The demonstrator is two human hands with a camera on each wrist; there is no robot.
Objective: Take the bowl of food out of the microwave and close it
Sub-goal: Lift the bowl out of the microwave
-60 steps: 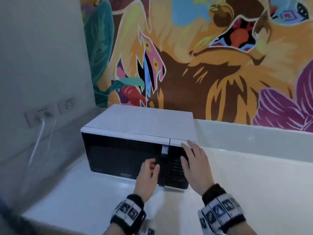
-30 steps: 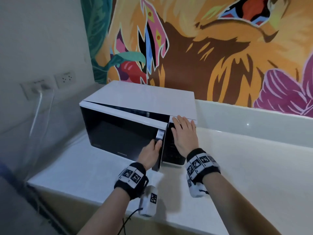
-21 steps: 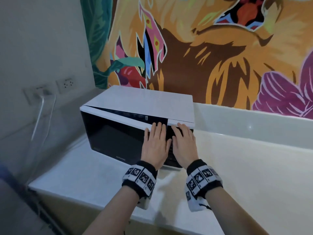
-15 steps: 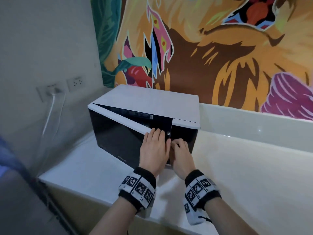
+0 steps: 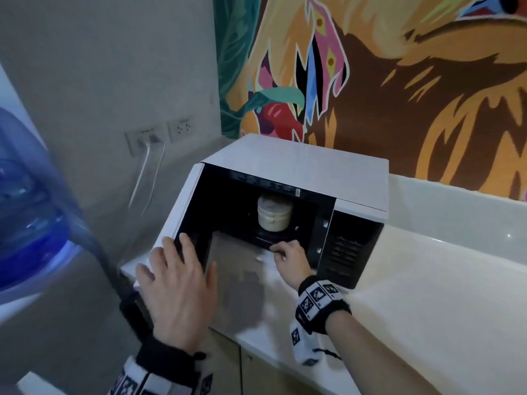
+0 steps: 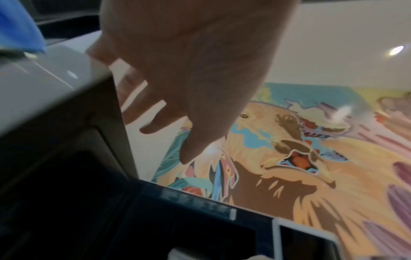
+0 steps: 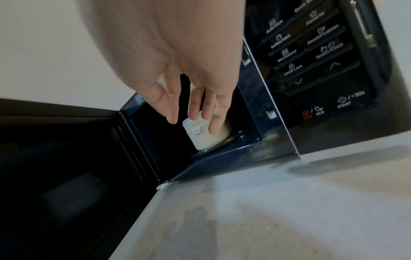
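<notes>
The white microwave point(image 5: 299, 163) stands on the counter with its door point(image 5: 182, 206) swung wide to the left. Inside, on the turntable, sits a cream lidded bowl point(image 5: 274, 216), also seen in the right wrist view as the bowl point(image 7: 205, 139). My left hand point(image 5: 182, 266) lies with spread, straight fingers over the door's top edge; in the left wrist view the left hand point(image 6: 177, 105) sits beside the door point(image 6: 66, 84). My right hand point(image 5: 282, 250) hovers at the cavity's front sill, a short way from the bowl, holding nothing. The right hand's fingers point(image 7: 195, 105) point at the bowl.
A large blue water bottle point(image 5: 28, 209) stands close on the left. Wall sockets with a plugged cable point(image 5: 151, 138) sit behind the door. The white counter point(image 5: 427, 295) stretches to the right. The control panel point(image 7: 311, 58) is right of the cavity.
The door went from slightly ajar to wide open, and the bowl came into view. My left hand followed the door leftward. My right hand left the control panel for the cavity's opening.
</notes>
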